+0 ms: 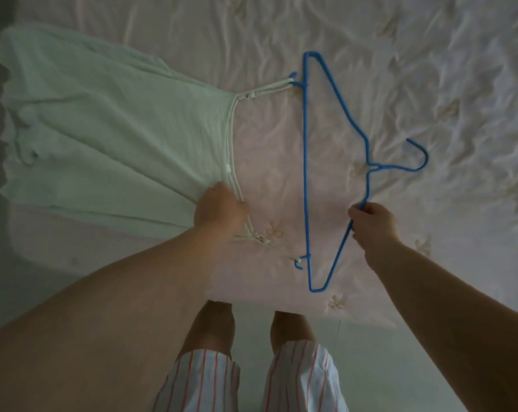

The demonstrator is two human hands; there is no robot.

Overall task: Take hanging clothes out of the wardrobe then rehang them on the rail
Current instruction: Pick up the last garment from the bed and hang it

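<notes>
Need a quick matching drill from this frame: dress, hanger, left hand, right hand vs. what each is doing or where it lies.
Things:
1. dress
2. hanger
3. left hand
4. right hand

States:
A. grips the blue wire near the neck
B. spread flat on the bed, pale green
C. holds the top edge of the cloth
D. blue, straps caught on its small hooks

Pairs: 1-B, 2-D, 3-C, 4-A

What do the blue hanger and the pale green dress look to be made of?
Blue hanger: thin wire with a smooth blue coating, likely plastic over metal, judging by its slim bent rod. Pale green dress: light, soft woven fabric, matte and finely crinkled, perhaps cotton.
</notes>
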